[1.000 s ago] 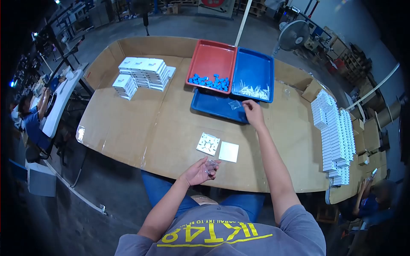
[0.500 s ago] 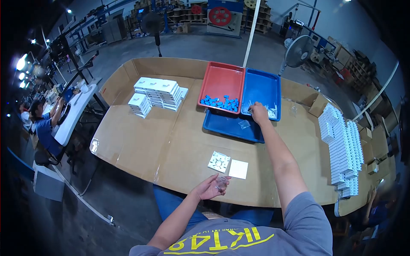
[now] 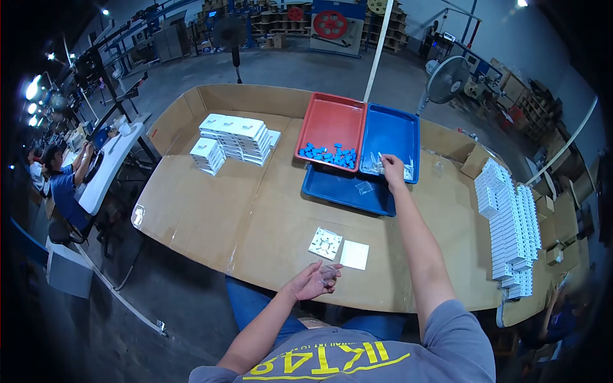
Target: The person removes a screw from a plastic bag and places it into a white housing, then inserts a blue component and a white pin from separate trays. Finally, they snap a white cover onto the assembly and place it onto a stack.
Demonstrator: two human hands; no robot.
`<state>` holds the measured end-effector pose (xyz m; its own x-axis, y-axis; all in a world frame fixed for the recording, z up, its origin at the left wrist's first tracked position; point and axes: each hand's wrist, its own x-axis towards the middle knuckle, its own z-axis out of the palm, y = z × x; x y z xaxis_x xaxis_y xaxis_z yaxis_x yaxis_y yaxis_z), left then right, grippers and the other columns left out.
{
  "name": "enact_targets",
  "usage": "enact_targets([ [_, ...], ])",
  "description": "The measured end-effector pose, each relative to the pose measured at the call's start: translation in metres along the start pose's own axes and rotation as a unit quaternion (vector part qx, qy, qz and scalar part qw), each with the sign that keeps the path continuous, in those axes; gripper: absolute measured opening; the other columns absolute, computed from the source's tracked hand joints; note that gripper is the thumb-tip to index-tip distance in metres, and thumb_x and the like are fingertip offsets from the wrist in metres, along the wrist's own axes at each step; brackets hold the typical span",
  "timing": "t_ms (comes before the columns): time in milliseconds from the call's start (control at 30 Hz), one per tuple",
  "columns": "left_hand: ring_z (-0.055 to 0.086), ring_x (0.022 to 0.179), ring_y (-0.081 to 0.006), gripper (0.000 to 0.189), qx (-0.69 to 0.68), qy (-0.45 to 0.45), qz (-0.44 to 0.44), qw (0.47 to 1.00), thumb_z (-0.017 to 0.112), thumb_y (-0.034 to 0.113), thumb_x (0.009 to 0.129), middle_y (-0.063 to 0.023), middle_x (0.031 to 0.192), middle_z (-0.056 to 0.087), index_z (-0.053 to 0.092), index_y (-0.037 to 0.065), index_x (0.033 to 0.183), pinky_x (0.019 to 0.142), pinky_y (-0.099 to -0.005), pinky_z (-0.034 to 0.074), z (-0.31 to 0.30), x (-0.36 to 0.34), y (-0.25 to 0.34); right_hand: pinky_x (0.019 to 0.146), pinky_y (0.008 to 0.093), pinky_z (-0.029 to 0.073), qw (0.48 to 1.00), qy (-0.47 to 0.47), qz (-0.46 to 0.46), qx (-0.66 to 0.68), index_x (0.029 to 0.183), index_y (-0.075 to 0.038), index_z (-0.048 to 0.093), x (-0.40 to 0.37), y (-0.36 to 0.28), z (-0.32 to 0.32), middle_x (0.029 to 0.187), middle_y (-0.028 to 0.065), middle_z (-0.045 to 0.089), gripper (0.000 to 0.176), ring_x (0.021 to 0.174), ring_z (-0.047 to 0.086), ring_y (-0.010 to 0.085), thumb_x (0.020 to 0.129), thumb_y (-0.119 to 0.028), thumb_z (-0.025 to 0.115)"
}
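Head view, looking down on a cardboard-covered table (image 3: 274, 242). Cradling a clear packet (image 3: 328, 274) in the left hand (image 3: 311, 282), palm up and with loosely curled fingers, over the near edge of the table; probably held lightly to spare the thin plastic. Reaching over the near end of the upper blue tray (image 3: 391, 127) with the right hand (image 3: 395, 171), with fingertips pressed together, seemingly pinching a white stick (image 3: 380, 155), though too small to be certain. Perhaps using just the fingertips to part one slender piece from the loose white sticks (image 3: 408, 172) beside the hand.

Find just beyond the left hand, lying flat side by side, a patterned white square (image 3: 325, 244) and a plain white square (image 3: 354, 255), likely set there for easy view and reach from both sides. Note the red tray (image 3: 332, 118) alongside the upper blue one, with blue pieces (image 3: 327, 154) gathered at its near end, presumably kept apart by kind. Nearer, see a lower blue tray (image 3: 338, 193), partly covered by both, with another clear packet (image 3: 364, 187) inside. Notice white boxes (image 3: 233, 131) at far left and a white stack (image 3: 507, 223) at right, apparently piled outward to leave working room.
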<state>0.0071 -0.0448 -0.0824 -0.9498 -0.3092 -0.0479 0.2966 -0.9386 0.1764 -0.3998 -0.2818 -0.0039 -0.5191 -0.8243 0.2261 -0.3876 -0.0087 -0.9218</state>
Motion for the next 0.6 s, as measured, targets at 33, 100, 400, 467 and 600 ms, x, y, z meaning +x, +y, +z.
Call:
enact_targets([
  [33, 0.064, 0.096, -0.0211, 0.063, 0.003, 0.006, 0.005, 1.000, 0.046, 0.045, 0.110, -0.0105, 0.127, 0.069, 0.045, 0.000, 0.154, 0.096, -0.0404, 0.049, 0.000, -0.001, 0.000, 0.078, 0.0371, 0.055, 0.988, -0.041, 0.053, 0.142, 0.111, -0.005, 0.073, -0.008, -0.014, -0.004, 0.105, 0.0067, 0.071, 0.016, 0.088, 0.065, 0.0191, 0.099, -0.015, 0.072],
  [100, 0.065, 0.097, -0.0214, 0.063, 0.007, 0.020, 0.010, 1.000, 0.046, 0.044, 0.110, -0.0110, 0.128, 0.068, 0.044, 0.000, 0.154, 0.097, -0.0412, 0.050, 0.001, -0.002, -0.003, 0.075, 0.0334, 0.054, 0.891, -0.112, 0.158, 0.411, 0.115, -0.006, 0.072, -0.047, -0.061, -0.029, 0.104, 0.0029, 0.073, 0.018, 0.083, 0.063, 0.0120, 0.101, -0.017, 0.071],
  [400, 0.066, 0.095, -0.0193, 0.061, 0.024, 0.045, 0.029, 0.998, 0.043, 0.043, 0.112, -0.0112, 0.130, 0.066, 0.044, 0.000, 0.154, 0.093, -0.0389, 0.054, -0.007, -0.001, -0.009, 0.062, 0.0224, 0.048, 0.917, -0.075, 0.231, 0.315, 0.125, -0.001, 0.069, -0.225, -0.031, -0.053, 0.094, -0.0008, 0.068, 0.027, 0.070, 0.056, 0.0044, 0.100, -0.009, 0.070],
  [467, 0.066, 0.094, -0.0192, 0.062, 0.007, 0.043, 0.033, 0.998, 0.042, 0.044, 0.112, -0.0103, 0.130, 0.066, 0.043, -0.001, 0.155, 0.092, -0.0390, 0.053, 0.000, -0.003, -0.011, 0.062, 0.0223, 0.048, 0.890, -0.080, 0.285, 0.347, 0.123, 0.000, 0.068, -0.287, -0.021, -0.045, 0.093, -0.0002, 0.068, 0.025, 0.070, 0.057, 0.0049, 0.099, -0.007, 0.071],
  [600, 0.065, 0.093, -0.0191, 0.063, 0.023, 0.051, 0.030, 0.998, 0.040, 0.044, 0.113, -0.0089, 0.129, 0.066, 0.040, 0.000, 0.158, 0.093, -0.0386, 0.053, 0.004, -0.002, -0.006, 0.062, 0.0215, 0.046, 0.904, -0.101, 0.293, 0.295, 0.114, 0.000, 0.070, -0.348, -0.035, -0.035, 0.090, 0.0005, 0.068, 0.018, 0.071, 0.057, 0.0059, 0.097, -0.005, 0.073],
])
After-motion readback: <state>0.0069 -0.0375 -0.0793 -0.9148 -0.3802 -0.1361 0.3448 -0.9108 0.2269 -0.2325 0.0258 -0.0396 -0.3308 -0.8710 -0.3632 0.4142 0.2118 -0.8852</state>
